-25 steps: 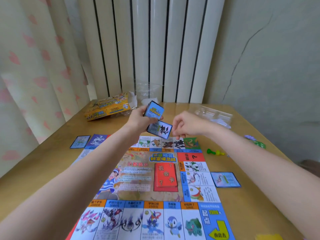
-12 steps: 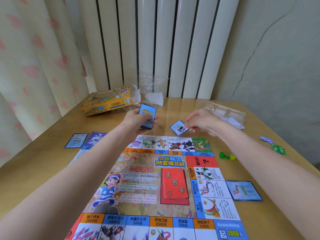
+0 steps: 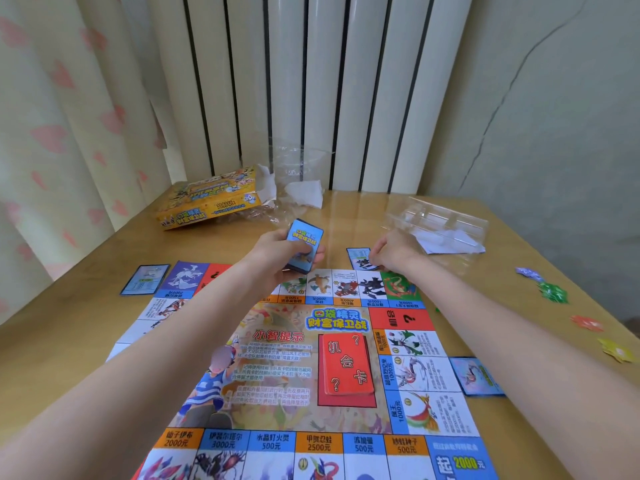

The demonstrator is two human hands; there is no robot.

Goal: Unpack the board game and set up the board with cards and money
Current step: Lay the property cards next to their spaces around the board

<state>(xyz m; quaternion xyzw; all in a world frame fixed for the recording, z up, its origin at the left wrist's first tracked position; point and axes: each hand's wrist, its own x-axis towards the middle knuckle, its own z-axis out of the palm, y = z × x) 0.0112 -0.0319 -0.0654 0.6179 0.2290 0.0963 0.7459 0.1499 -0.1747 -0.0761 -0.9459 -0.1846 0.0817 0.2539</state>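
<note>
Wooden table (image 3: 86, 341): left hand (image 3: 277, 251) grips card deck (image 3: 304, 244), long axis pointing away; right hand (image 3: 393, 251) pinches card (image 3: 358, 259) flat

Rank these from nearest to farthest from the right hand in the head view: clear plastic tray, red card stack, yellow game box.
From the right hand:
1. Clear plastic tray, just beyond it, to the right.
2. Red card stack, nearer the camera, on the board's centre.
3. Yellow game box, far left corner.

the board (image 3: 284, 358) reads 小智提示, with squares marked 2000元 and 500元; the red card pile (image 3: 347, 364) reads 机会卡.
</note>
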